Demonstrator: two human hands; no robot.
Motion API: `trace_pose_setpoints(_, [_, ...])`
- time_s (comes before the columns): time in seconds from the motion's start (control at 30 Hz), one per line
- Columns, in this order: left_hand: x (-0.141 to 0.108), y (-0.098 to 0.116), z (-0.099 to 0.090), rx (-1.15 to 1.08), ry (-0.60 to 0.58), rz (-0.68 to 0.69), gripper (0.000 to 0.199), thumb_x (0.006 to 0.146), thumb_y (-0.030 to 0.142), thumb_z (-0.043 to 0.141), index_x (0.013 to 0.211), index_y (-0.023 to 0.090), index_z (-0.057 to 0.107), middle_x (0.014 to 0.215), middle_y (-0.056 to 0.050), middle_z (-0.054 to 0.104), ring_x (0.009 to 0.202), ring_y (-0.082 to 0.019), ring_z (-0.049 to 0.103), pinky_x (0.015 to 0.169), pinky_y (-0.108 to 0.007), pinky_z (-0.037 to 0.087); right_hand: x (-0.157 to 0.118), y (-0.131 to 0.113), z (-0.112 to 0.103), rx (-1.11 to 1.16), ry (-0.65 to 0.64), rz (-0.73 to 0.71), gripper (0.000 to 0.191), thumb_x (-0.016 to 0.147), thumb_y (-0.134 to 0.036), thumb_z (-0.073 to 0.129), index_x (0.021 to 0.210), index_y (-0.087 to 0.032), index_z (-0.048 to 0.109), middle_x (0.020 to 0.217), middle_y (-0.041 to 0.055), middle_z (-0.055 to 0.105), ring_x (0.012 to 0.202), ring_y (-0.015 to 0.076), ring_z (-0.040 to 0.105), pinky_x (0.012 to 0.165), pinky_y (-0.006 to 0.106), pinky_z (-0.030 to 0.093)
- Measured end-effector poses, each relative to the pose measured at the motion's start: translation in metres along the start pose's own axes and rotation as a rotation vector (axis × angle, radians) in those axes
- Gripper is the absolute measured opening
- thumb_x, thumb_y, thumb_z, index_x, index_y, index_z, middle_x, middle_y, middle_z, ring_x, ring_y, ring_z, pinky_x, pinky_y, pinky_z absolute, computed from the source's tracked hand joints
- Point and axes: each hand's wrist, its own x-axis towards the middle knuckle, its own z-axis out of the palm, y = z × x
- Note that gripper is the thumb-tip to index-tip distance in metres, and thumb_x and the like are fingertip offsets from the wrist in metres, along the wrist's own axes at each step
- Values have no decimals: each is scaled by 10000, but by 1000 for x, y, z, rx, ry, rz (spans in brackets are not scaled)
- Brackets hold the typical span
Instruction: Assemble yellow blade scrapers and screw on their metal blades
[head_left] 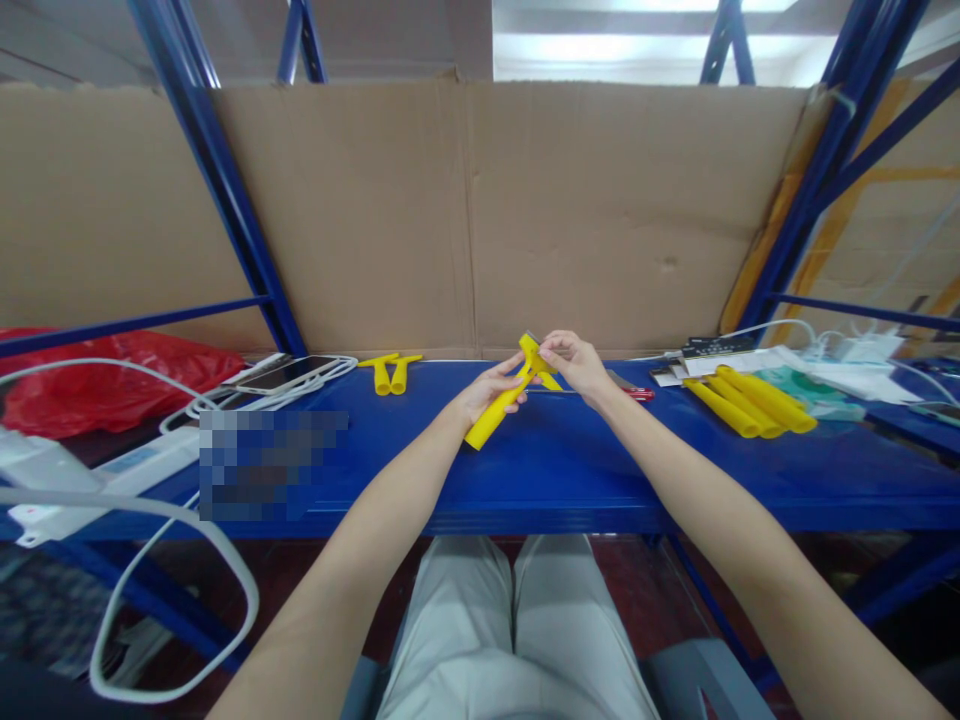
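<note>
Over the middle of the blue table [585,450], my left hand [495,390] wraps round the thick handle of a yellow scraper [487,425], with the handle slanting down towards me and the wide head pointing away. My right hand [570,360] is closed in a pinch at the head's right side. A thin greyish strip shows along the head's far edge, reaching towards the right fingertips; its full shape is hidden. Another bit of yellow shows just under the head, partly covered by the hands. A red-handled tool [639,393] lies just right of my right wrist.
Two yellow T-shaped scrapers [391,376] lie at the back left, near a phone [292,374] and white cables. Several yellow handles [750,405] lie at right beside papers. A red plastic bag [120,375] and white power strip [112,485] occupy the left. Cardboard [570,210] stands behind.
</note>
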Motion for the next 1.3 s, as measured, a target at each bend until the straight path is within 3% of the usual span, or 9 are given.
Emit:
trace_pose_setpoints(0.23, [3,-1,1,-48,-53,-11,777,782,1,531,1458,259,247,894,-89,681,500,-101,582,386,-161,375,0,8,4,8,56,-67,244,710,-444,657,707,-202,623,967,57,609,1006,214,533,892,401,405])
trace_pose_setpoints(0.73, [5,-4,6,-43,-50,-3,720,822,3,466,1455,270,252,917,-94,675,512,-93,578,397,-159,378,-1,10,7,92,36,-9,307,707,-503,641,736,-201,598,905,39,606,934,194,536,854,358,422])
trace_pose_setpoints(1.03, [5,-3,6,-40,-47,-6,788,794,-1,505,1472,259,199,875,-86,674,498,-104,575,388,-167,376,-1,15,11,275,17,133,417,593,-516,732,755,-227,478,771,-9,559,773,151,546,768,326,471])
trace_pose_setpoints(1.3, [8,-4,9,-8,-39,-6,759,797,19,532,1452,289,260,845,-66,666,478,-91,560,383,-166,375,-1,13,5,375,-22,209,516,499,-530,788,762,-235,455,708,-47,537,676,113,526,685,280,461])
